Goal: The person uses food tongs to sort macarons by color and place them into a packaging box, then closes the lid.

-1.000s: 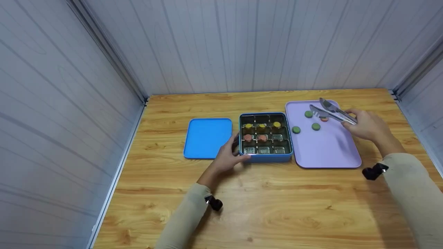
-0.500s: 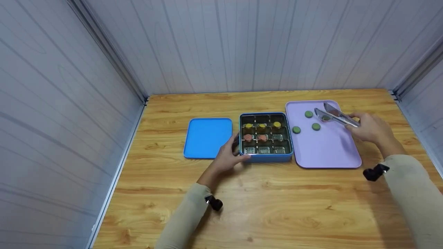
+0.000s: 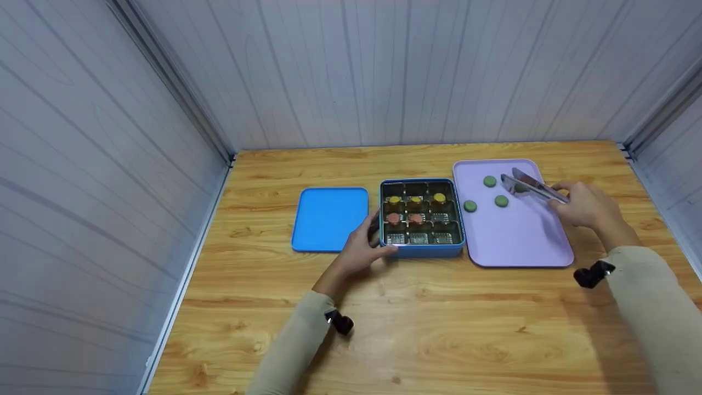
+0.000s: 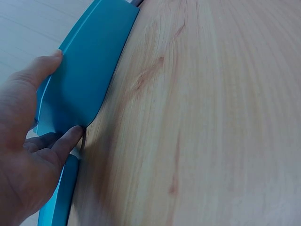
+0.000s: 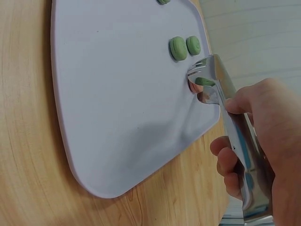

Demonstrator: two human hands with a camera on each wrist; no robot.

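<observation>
An open blue tin point(image 3: 421, 249) holds yellow macarons point(image 3: 439, 197) in its far row and red ones point(image 3: 392, 218) in the middle row. My left hand point(image 3: 359, 249) grips the tin's near left corner; the left wrist view shows the thumb and a finger against the tin's wall point(image 4: 89, 80). My right hand point(image 3: 589, 206) holds metal tongs point(image 3: 529, 185) over the purple tray point(image 3: 521, 247). In the right wrist view the tongs' tips point(image 5: 204, 84) sit around a reddish macaron point(image 5: 193, 87). Green macarons point(image 3: 501, 201) lie on the tray nearby.
The tin's blue lid point(image 3: 329, 218) lies flat just left of the tin. Everything rests on a wooden table point(image 3: 417, 329) enclosed by pale panelled walls on three sides. Two more green macarons point(image 3: 490, 181) point(image 3: 469, 206) lie on the tray's left part.
The tongs drew slightly right and their tips came down around the reddish macaron on the tray. My left hand stayed at the tin.
</observation>
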